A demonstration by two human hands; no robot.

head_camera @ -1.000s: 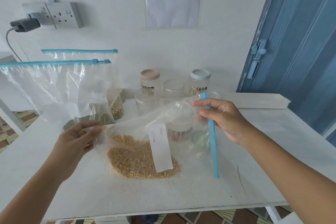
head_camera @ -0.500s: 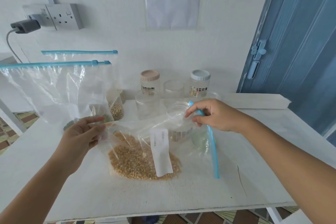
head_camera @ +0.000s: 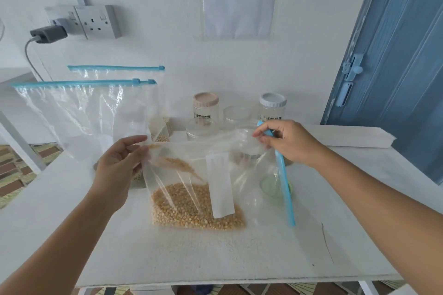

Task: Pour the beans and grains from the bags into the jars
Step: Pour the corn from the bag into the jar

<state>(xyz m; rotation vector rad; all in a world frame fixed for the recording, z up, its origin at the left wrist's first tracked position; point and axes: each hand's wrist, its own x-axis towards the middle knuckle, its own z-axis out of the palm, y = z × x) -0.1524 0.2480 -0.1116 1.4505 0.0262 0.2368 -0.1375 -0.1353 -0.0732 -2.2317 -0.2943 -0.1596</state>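
Nothing appears poured yet — the jars [head_camera: 236,116] at the back look empty. A clear bag [head_camera: 211,175] of yellow grains is held over the table [head_camera: 215,254], pinched at one corner by the left hand [head_camera: 119,163] and at its blue zip strip by the right hand [head_camera: 285,141] — grains pooled low.

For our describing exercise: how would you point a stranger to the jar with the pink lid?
Start at the paper sheet on the wall and drop to the jars on the table below it. The pink-lidded jar stands at the back left of the group; its neighbours have white or clear lids.
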